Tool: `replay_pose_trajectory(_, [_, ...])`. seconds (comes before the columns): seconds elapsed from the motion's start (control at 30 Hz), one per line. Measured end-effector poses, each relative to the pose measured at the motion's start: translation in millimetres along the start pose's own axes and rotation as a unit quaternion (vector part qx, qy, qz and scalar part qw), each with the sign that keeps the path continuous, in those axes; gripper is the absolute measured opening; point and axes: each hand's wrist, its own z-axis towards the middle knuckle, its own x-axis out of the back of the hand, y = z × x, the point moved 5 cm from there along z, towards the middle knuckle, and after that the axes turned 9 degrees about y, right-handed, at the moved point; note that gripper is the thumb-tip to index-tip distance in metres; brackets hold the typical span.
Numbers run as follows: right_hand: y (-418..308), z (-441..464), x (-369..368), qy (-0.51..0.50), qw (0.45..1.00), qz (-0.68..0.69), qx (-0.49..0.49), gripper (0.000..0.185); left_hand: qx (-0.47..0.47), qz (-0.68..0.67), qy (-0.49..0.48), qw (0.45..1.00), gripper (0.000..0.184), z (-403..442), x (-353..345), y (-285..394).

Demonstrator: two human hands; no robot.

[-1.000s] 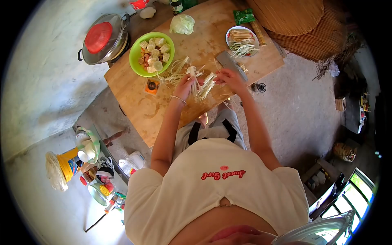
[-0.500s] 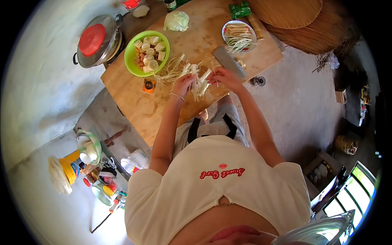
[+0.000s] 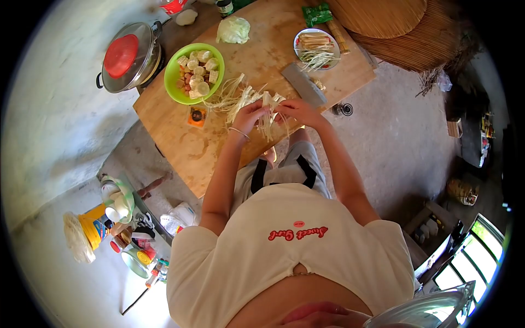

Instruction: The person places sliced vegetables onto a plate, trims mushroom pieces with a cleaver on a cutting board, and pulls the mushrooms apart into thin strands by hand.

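Wooden table (image 3: 175, 145) under the work: left hand (image 3: 247, 117) and right hand (image 3: 304, 113) both pinched pale strands (image 3: 266, 118) near the cleaver (image 3: 304, 85), seemingly mid-separation, so the next pull called for light, opposed fingertip tension.

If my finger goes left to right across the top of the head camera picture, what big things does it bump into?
Lidded pot → green bowl → pale leafy vegetable → plate of sticks → brown woven mat.
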Motion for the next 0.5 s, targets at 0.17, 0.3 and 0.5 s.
replay_pose_trajectory(0.17, [1.7, -2.4, 1.3, -0.003, 0.999, 0.023, 0.023, 0.028, 0.013, -0.047, -0.016, 0.999, 0.023, 0.1, 4.0, -8.0])
replay_pose_trajectory(0.3, [-1.6, -1.4, 5.0, 0.046, 0.986, -0.142, 0.069, 0.028, -0.019, -0.077, -0.033, 0.996, 0.024, 4.1, 6.3, -12.6])
replay_pose_trajectory(0.5, [4.1, 0.4, 8.8, 0.086, 0.992, 0.083, 0.044, 0.024, -0.024, -0.105, -0.031, 0.994, 0.024, -4.3, 5.5, -2.7])
